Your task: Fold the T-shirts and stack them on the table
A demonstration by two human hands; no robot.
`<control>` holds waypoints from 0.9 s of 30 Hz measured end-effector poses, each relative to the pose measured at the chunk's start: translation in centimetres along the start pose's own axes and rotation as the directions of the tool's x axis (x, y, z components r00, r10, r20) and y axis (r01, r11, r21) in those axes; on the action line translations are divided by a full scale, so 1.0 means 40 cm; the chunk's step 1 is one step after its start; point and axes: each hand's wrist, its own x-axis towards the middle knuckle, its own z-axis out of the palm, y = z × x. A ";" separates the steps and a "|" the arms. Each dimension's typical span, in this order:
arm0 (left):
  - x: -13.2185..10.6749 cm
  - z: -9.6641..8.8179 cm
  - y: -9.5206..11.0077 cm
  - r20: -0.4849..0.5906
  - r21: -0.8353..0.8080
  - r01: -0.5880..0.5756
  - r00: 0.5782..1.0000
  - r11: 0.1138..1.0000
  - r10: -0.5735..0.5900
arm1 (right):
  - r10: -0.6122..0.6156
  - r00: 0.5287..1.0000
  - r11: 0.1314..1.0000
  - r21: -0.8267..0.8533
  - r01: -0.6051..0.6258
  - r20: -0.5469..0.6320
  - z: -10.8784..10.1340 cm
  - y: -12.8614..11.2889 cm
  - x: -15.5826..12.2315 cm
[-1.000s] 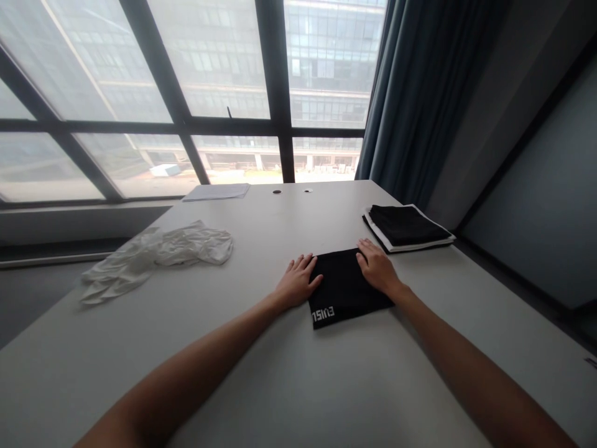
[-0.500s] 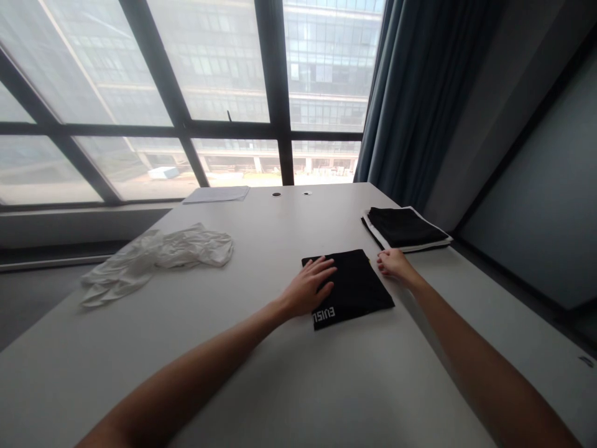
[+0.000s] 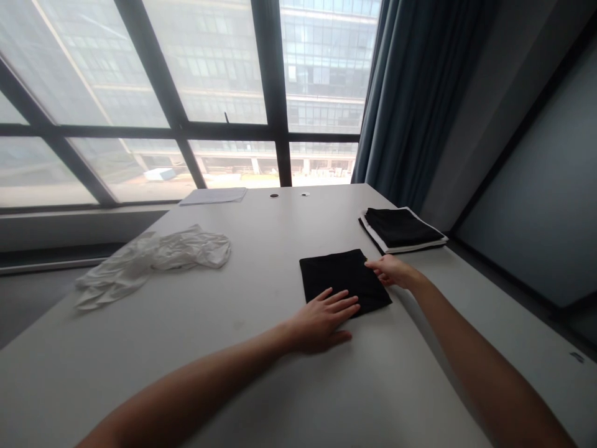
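A folded black garment [image 3: 338, 270] lies flat on the white table in front of me. My left hand [image 3: 324, 320] rests palm down over its near left corner, fingers spread, covering the spot where white lettering showed before. At the garment's right edge, my right hand [image 3: 389, 272] has its thumb and fingers closed on the border near the far right corner. Just beyond that hand sits a stack of folded black and white garments [image 3: 403, 227]. Off to the left lies a crumpled white garment [image 3: 186, 249].
The white table [image 3: 261, 274] reaches to the window wall. Flat pale sheets [image 3: 213, 196] lie at its far left corner, and two round cable holes sit near the far edge. A blue curtain [image 3: 410, 93] hangs behind the stack.
My left hand has slid nearer to me and right, onto the garment's near edge, covering the lettering. My right hand has moved left and closed on the right edge.
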 end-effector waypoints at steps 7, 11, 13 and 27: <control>0.002 -0.002 0.001 0.021 -0.016 0.010 1.000 1.000 -0.010 | -0.057 0.982 0.993 0.108 0.038 0.179 0.018 -0.001 -0.011; 0.001 0.001 -0.001 -0.009 -0.020 0.004 1.000 1.000 -0.004 | -0.144 0.970 0.988 0.083 0.130 0.194 0.032 -0.002 -0.027; 0.000 0.003 -0.001 -0.020 -0.021 0.003 1.000 1.000 -0.003 | -0.168 0.972 0.983 0.100 0.152 0.167 0.036 -0.002 -0.027; 0.007 -0.021 0.007 -0.454 -0.044 -0.074 0.890 0.996 0.046 | -0.278 0.959 0.920 0.299 0.253 0.044 -0.007 -0.066 -0.033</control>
